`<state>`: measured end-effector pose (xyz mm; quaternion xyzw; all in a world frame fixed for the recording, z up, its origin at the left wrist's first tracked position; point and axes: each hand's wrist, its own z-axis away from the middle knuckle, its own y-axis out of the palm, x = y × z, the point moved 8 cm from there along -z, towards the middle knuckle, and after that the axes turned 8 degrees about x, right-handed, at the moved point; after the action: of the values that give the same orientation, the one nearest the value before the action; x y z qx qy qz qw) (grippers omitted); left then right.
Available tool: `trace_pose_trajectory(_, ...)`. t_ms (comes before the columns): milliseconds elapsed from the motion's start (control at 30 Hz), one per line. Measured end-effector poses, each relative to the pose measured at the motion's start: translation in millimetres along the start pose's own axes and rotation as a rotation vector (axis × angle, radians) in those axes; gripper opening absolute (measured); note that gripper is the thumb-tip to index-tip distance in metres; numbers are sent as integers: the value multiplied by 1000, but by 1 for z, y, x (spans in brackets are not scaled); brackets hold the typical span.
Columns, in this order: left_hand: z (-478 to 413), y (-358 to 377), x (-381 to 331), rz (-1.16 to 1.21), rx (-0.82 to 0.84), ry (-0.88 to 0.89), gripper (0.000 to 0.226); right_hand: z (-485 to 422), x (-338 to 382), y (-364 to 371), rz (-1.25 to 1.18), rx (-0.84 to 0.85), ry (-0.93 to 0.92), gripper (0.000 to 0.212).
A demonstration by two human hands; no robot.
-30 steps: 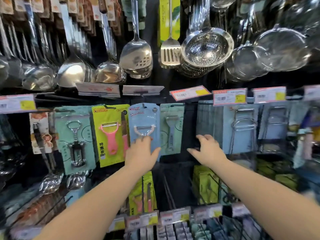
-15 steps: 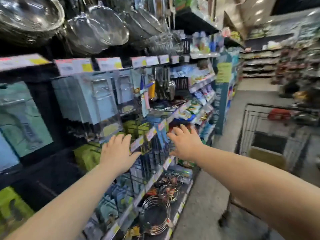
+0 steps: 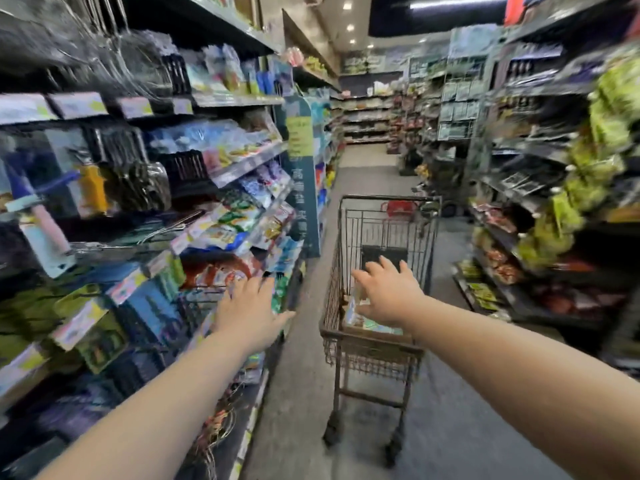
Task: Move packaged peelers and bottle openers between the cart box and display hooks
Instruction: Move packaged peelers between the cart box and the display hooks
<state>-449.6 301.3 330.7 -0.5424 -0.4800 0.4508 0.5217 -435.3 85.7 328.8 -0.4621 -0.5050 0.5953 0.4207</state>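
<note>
Both empty with fingers spread, right hand over the cart box at frame centre, left hand beside; should pinch one package by its card edge.

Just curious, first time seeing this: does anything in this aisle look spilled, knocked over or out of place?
Nothing stands out. The cart stands upright on a floor with no visible spill, and the left hand and right hand are open and empty. The shelves are too blurred to judge.
</note>
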Motion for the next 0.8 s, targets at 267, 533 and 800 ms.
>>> trace_pose_trajectory(267, -126, 30, -130, 33, 57, 100, 74, -60, -161, 31, 12, 13, 118, 77)
trace_pose_trajectory(533, -227, 75, -177, 52, 137, 130, 72, -123, -223, 70, -17, 56, 120, 70)
trace_pose_trajectory(800, -359, 138, -179, 91, 224, 147, 74, -226, -266, 118, -84, 151, 168, 71)
